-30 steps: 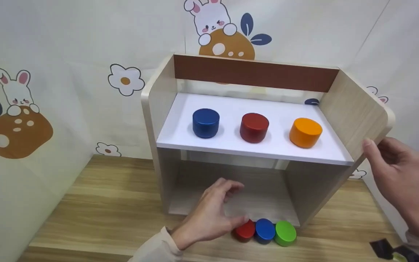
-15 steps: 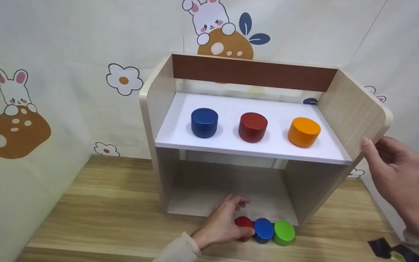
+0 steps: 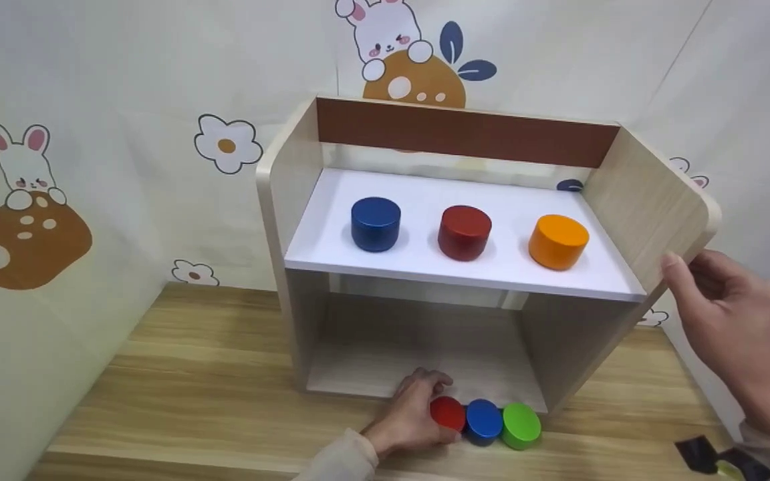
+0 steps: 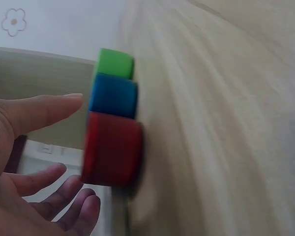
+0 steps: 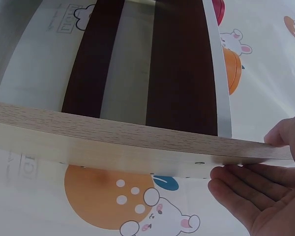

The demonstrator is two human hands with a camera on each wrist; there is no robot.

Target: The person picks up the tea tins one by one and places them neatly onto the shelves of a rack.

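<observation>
A person's left hand (image 3: 415, 414) frames a red block (image 3: 447, 411) on the wood-grain bench (image 3: 191, 374), thumb toward the near side and fingers toward the far side, spread apart and loosely bent. The left wrist view shows the thumb clear of the red block; whether a fingertip touches it cannot be told. The red block sits at the left end of a row of three, with a blue block (image 3: 484, 422) in the middle and a green block (image 3: 521, 425) at right, between the bench's front edge and the shelf (image 3: 659, 200), near the shelf's front right corner. The right hand (image 3: 739, 314) pinches the front edge of the shelf's right side panel, fingers on the outer face. On the white upper board (image 3: 418, 190), an upper blue block (image 3: 375, 224) stands toward the left edge, an upper red block (image 3: 464, 232) in the middle and an orange block (image 3: 558, 242) toward the right edge. Rabbits and flowers decorate the backdrop (image 3: 138, 73).
</observation>
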